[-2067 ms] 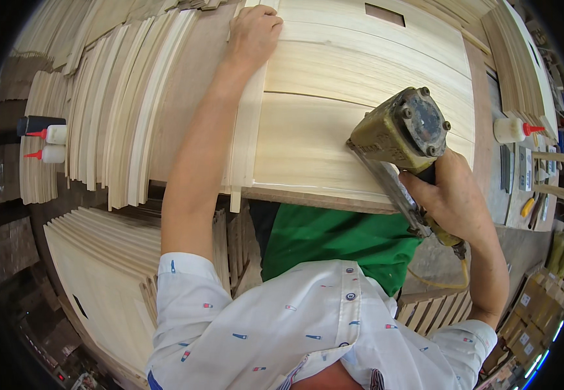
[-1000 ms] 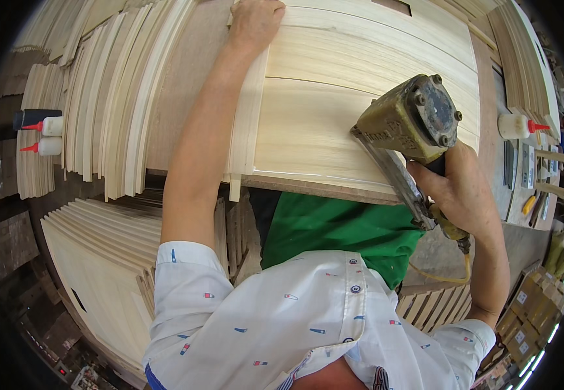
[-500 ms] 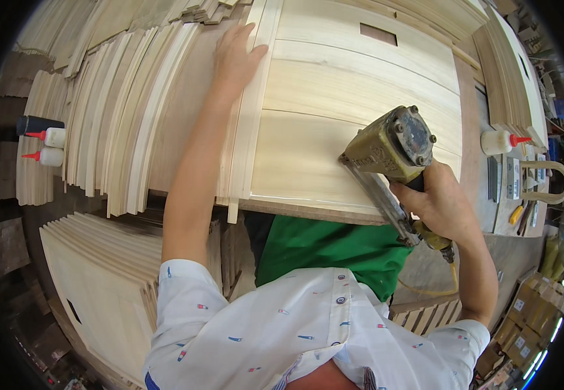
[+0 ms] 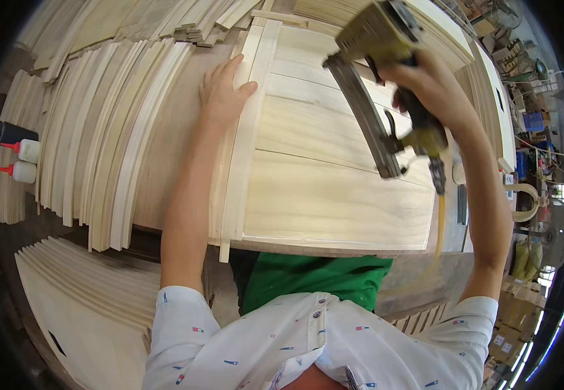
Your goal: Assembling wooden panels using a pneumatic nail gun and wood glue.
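Observation:
My right hand (image 4: 432,88) grips the black handle of a worn, olive-yellow air nail gun (image 4: 374,36), with a yellow air hose at its end. The nail gun hangs over the far right part of a pale wooden panel (image 4: 340,201) made of several boards, hiding part of it. Along the panel's left edge runs a long pale wood strip (image 4: 244,146). Flat against the strips there lies my left hand (image 4: 223,94), thumb spread from the fingers, holding no tool.
Several long wood strips (image 4: 109,143) lie left of my left arm, with glue bottles (image 4: 25,162) beyond them. Stacked panels (image 4: 87,305) lean at the lower left. More boards (image 4: 490,91) stand at the right. A curved wooden piece (image 4: 525,201) lies near my right forearm.
My right hand has lifted the nail gun from the panel's near right part up toward its far side. My left hand stays on the strip; the whole view has shifted.

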`<state>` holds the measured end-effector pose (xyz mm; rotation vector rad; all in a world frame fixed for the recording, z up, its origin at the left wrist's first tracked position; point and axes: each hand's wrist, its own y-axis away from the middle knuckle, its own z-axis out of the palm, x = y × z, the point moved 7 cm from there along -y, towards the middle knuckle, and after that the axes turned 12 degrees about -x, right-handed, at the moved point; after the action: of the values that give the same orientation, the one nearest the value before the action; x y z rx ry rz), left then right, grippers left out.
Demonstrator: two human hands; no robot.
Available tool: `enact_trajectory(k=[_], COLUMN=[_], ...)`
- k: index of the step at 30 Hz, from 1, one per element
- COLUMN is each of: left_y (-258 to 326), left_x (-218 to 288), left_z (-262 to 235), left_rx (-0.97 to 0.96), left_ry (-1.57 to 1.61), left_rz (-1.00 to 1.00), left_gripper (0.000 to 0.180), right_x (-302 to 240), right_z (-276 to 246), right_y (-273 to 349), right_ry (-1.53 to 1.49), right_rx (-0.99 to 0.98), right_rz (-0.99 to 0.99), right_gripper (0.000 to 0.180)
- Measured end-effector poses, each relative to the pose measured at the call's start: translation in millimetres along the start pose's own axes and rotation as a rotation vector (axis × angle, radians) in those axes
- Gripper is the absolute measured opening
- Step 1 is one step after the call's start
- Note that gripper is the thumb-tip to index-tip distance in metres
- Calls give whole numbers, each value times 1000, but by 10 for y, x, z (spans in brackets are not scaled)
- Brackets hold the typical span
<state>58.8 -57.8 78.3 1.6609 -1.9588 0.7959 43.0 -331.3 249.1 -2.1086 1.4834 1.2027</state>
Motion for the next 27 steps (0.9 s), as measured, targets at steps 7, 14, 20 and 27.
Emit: enact_trajectory(k=[7,14,20,27], left_y=[-2,14,0,-8], left_x=[-5,42,45,16], left_z=[-46,-65,-36,-28], left_rx=[19,8,15,30], left_ry=[0,29,42,47], left_rz=[-23,-37,-29,-17], left_gripper=[66,67,65,65], right_x=[-248,-151,8,-211], right_z=[152,275,277,366], right_y=[-1097,-1482,-1628,-1246], right_ry=[34,32,-30,12], right_rx=[-74,-71,-77,-106], right_rz=[28,113,53,83], right_gripper=[22,24,21,19])
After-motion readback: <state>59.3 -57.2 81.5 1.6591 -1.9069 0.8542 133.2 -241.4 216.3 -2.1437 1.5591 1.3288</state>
